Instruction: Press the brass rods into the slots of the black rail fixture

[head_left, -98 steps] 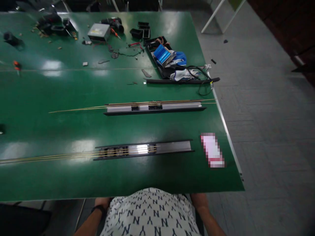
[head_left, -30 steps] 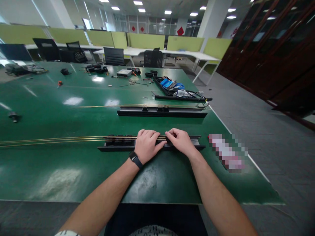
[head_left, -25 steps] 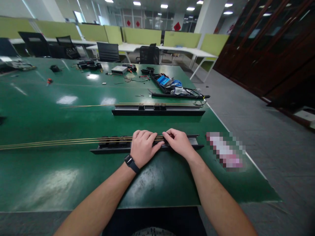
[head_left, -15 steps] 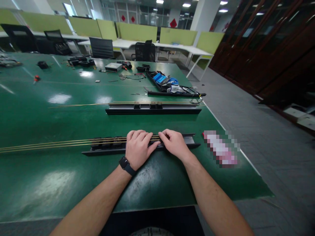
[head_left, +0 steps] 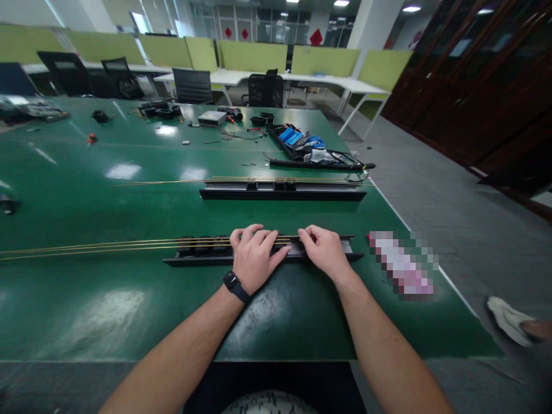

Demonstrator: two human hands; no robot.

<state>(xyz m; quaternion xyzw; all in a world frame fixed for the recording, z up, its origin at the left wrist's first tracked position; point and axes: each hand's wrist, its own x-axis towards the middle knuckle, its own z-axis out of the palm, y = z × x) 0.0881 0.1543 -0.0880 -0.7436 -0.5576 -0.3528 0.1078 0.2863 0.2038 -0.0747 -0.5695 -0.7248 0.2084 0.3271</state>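
Observation:
My left hand (head_left: 255, 253), with a dark watch on the wrist, lies over a black channel (head_left: 202, 261) with its fingers curled down on several thin brass-coloured rods (head_left: 142, 245). These rods run far out to the left past the channel's end. Their right ends show between my hands. Over the channel's right part, my right hand (head_left: 323, 248) has thumb and forefinger pinched together; whatever is between them is too small to make out. Dark blocks (head_left: 204, 246) sit inside the channel under the rods, left of my left hand.
A second black channel (head_left: 282, 195) with thin rods lies parallel behind. Farther back, a black tray (head_left: 284, 150) holds blue and white items. A blurred-out pinkish packet (head_left: 401, 264) lies to the right. Someone's shoe (head_left: 509, 319) shows on the floor at right.
The view has turned slightly left, shifting everything rightward. My right hand has moved a little right, away from the rod ends. My left hand's fingers have lifted and spread slightly. A shoe has appeared.

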